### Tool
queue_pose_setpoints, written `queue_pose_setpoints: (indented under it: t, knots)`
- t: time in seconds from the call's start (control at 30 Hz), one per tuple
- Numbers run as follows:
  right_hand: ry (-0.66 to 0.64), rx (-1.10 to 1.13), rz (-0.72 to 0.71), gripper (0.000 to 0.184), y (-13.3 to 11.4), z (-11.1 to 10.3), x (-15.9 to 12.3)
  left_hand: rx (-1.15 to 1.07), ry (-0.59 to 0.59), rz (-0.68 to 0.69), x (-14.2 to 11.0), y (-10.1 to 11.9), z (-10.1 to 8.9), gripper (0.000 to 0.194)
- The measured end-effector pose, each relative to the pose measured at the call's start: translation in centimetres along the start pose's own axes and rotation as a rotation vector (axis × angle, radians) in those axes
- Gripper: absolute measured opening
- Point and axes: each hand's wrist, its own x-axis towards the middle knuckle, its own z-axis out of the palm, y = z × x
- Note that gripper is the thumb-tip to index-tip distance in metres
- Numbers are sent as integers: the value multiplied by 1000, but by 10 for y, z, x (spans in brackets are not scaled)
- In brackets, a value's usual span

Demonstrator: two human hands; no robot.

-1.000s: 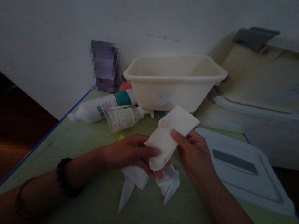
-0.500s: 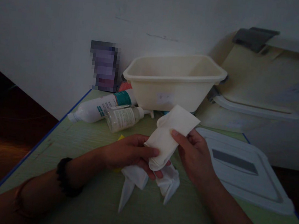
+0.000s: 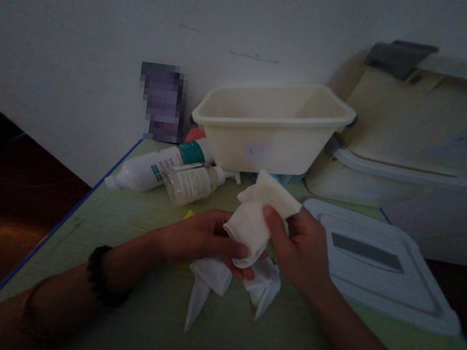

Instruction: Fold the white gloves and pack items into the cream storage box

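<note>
A folded white cloth [image 3: 248,228] with soft rounded edges is between my two hands over the table. My left hand [image 3: 204,239] grips its lower end, thumb on top and fingers beneath. On the upper right part, my right hand [image 3: 302,243] pinches it with the thumb in front; its other fingers are mostly hidden. The cloth bends in the middle, and its upper flap leans right. Under my hands lies a crumpled white cloth piece [image 3: 264,287], with another white piece [image 3: 207,285] left of it, both partly covered. A bit of something yellow [image 3: 189,214] shows behind my left wrist.
A cream plastic bin [image 3: 271,145] stands at the back by the wall. Left of it lie a white bottle [image 3: 144,172] and a clear pump bottle [image 3: 194,184]. A pale lid [image 3: 376,289] rests at right, before stacked storage boxes [image 3: 427,125]. A blurred upright object [image 3: 163,104] leans back left.
My right hand has moved slightly down and bent the cloth, so its upper part now folds over to the right. My left hand has stayed almost still.
</note>
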Motion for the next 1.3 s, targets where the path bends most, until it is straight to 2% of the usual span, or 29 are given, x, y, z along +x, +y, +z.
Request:
queue_pose_setpoints:
  t: [0.07,0.13,0.33,0.8,1.13,1.3]
  knots:
    - [-10,-69,-91,32,1,-1,-1,4,-1,2,0,-1,-1,27]
    - [-13,-66,-120,37,1,-1,-1,15,-7,5,1,0,-2,28]
    - [-26,-10,-48,36,0,0,-1,28,2,6,0,0,-1,28]
    - [-16,-20,-115,37,2,-1,-1,-57,40,62,1,0,3,29]
    - [-72,-3,-183,42,-3,-3,1,-14,19,106,1,1,1,25]
    - [-62,-14,-164,43,-3,-3,1,-17,27,91,2,0,0,24]
